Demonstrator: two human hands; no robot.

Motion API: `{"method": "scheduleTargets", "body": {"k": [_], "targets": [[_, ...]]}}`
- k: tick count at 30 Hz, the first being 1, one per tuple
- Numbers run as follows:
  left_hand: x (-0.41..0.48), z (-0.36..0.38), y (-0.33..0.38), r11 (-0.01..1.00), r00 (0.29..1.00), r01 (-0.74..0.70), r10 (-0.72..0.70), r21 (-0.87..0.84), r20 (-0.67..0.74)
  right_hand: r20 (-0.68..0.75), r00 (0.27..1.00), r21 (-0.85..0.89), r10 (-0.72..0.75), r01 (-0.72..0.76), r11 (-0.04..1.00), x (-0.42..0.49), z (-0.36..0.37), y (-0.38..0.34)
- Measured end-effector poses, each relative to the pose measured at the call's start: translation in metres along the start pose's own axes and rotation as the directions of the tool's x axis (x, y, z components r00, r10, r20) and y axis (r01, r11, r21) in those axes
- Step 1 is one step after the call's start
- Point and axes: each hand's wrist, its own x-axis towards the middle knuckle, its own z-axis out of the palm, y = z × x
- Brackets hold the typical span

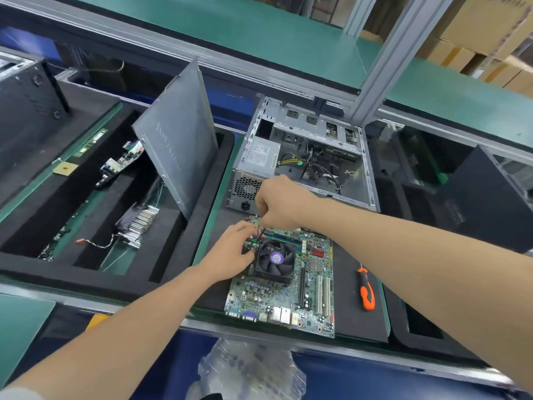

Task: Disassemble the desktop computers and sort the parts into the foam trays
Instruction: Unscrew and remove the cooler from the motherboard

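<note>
On foam (pixel 352 298), motherboard (pixel 288 301) lies under left hand (pixel 230 249); right hand (pixel 281 203) pinches cable (pixel 260 234).

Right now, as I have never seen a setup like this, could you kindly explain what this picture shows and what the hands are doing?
No machine here: one camera worn on a person's head looks down at their bare arms. On the black mat lies a green motherboard with a black fan on it, and an orange screwdriver to its right. Behind is the opened computer case with its power supply inside. The left hand touches the board's corner beside the fan; its grip is hidden. The right hand pinches a thin wire by the fan. The foam tray on the left holds a heatsink and small circuit boards.
</note>
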Motion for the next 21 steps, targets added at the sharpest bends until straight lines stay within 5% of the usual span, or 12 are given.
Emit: {"method": "scheduleTargets", "body": {"k": [21], "targets": [[-0.001, -0.006, -0.008, 0.995, 0.982, 0.010, -0.028, -0.095, -0.187, 0.039, 0.999, -0.009, 0.005, -0.005, 1.000, 0.004, 0.005, 0.004]]}}
